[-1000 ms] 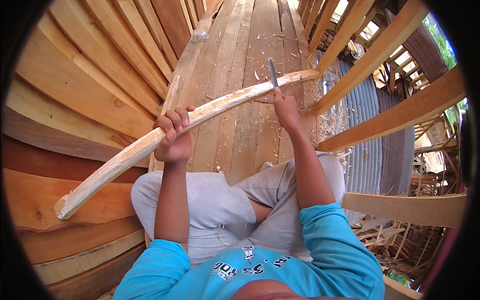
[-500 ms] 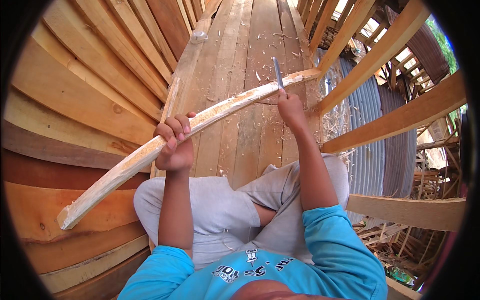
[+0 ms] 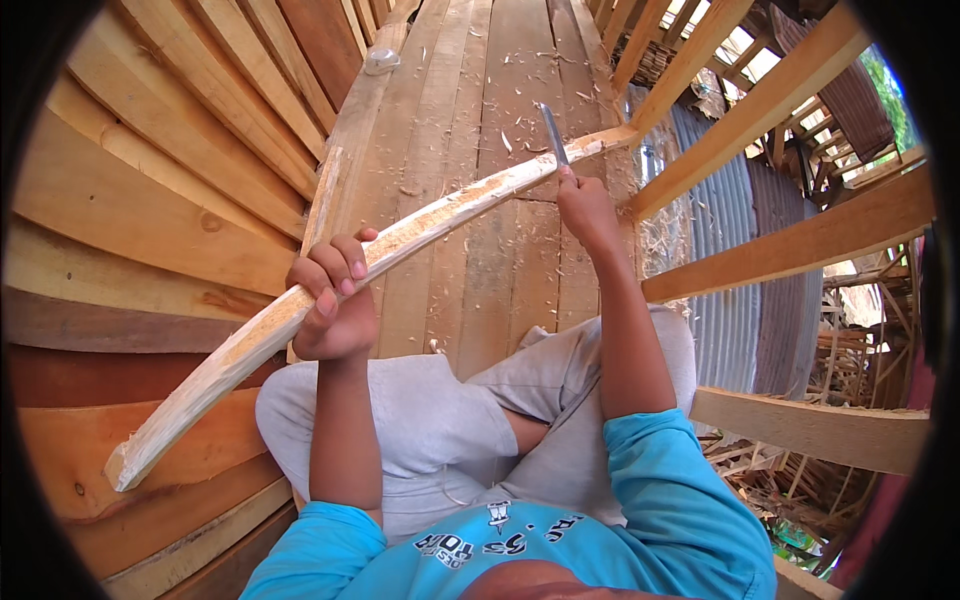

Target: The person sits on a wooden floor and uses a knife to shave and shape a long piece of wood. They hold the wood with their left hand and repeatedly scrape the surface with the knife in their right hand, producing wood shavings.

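Observation:
A long pale wooden pole [image 3: 440, 222], partly stripped to rough yellowish wood, slants from the lower left up to the right. My left hand [image 3: 335, 297] is wrapped round it left of its middle. Its near end juts out past the left knee, and its far end meets the slatted rail on the right. In my right hand [image 3: 588, 212] is a knife [image 3: 553, 136], its handle mostly hidden by my fingers. The blade points up and away, lying across the pole near the far end; whether it is cutting into the wood I cannot tell.
Wood shavings [image 3: 506, 143] are scattered over the plank floor [image 3: 490, 270]. A wall of curved boards [image 3: 150, 200] stands close on the left. On the right runs a slatted wooden rail [image 3: 780, 235], with corrugated metal sheets [image 3: 715, 260] beyond. A small clear container [image 3: 381, 62] sits at the far left.
The pole's near end has dropped slightly down and left, my left hand shifting with it. My right hand and the knife have barely moved; the view has shifted a little.

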The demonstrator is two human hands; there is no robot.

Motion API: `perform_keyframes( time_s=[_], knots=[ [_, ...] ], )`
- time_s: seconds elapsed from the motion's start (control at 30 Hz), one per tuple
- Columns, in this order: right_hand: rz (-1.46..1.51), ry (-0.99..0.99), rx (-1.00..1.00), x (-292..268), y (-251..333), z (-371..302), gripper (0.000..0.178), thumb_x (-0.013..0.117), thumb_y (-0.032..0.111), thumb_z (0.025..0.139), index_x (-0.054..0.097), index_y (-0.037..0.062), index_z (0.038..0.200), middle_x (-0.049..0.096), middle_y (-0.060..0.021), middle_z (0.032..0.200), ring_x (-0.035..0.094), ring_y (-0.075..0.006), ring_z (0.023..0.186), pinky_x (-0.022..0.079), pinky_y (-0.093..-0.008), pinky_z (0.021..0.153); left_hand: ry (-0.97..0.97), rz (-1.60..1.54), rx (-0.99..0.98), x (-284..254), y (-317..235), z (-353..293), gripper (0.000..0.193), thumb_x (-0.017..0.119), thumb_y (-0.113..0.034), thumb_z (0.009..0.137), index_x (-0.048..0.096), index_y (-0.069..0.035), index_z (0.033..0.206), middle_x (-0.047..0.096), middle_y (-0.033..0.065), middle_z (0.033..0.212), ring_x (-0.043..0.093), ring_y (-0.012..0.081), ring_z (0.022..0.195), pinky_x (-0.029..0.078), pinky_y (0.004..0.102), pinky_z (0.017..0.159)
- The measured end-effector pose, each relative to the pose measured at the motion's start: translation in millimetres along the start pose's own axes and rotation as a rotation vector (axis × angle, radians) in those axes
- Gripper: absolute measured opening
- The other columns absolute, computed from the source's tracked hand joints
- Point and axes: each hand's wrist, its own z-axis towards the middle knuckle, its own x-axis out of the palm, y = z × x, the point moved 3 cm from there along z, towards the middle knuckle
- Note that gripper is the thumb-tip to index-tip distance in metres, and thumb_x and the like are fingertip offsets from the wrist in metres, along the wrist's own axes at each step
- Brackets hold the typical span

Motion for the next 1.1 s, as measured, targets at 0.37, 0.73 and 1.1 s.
perform_keyframes(
  time_s=[0.37, 0.73, 1.1],
  knots=[
    [-0.077, -0.073, -0.037, 5, 10, -13, 0.053, 0.042, 0.036, 0.098, 0.064, -0.0069, 0.077, 0.063, -0.0273, 0.073, 0.065, -0.0419, 0.079, 0.047, -0.0491, 0.074, -0.015, 0.001, 0.043, -1, -1, 1, 0.019, 0.062, -0.023, 0.077, 0.045, -0.016, 0.074, 0.044, 0.0005, 0.073, 0.048, 0.0190, 0.082, 0.033, 0.0522, 0.104],
    [-0.011, -0.143, -0.040, 0, 20, -13, 0.058, 0.042, 0.038, 0.098, 0.064, -0.0083, 0.073, 0.063, -0.0261, 0.068, 0.063, -0.0435, 0.071, 0.046, -0.0490, 0.069, 0.023, -0.004, 0.023, -1, -1, 0, 0.020, 0.062, -0.024, 0.079, 0.044, -0.018, 0.073, 0.043, -0.0022, 0.075, 0.047, 0.0167, 0.086, 0.031, 0.0508, 0.108],
    [0.020, -0.130, -0.178, 27, 14, -29, 0.061, 0.042, 0.042, 0.099, 0.062, -0.0067, 0.070, 0.063, -0.0257, 0.068, 0.061, -0.0404, 0.065, 0.044, -0.0491, 0.065, 0.007, -0.018, 0.070, -2, 1, 0, 0.019, 0.061, -0.022, 0.078, 0.044, -0.015, 0.076, 0.045, 0.0015, 0.074, 0.049, 0.0196, 0.083, 0.035, 0.0508, 0.104]
  ],
)
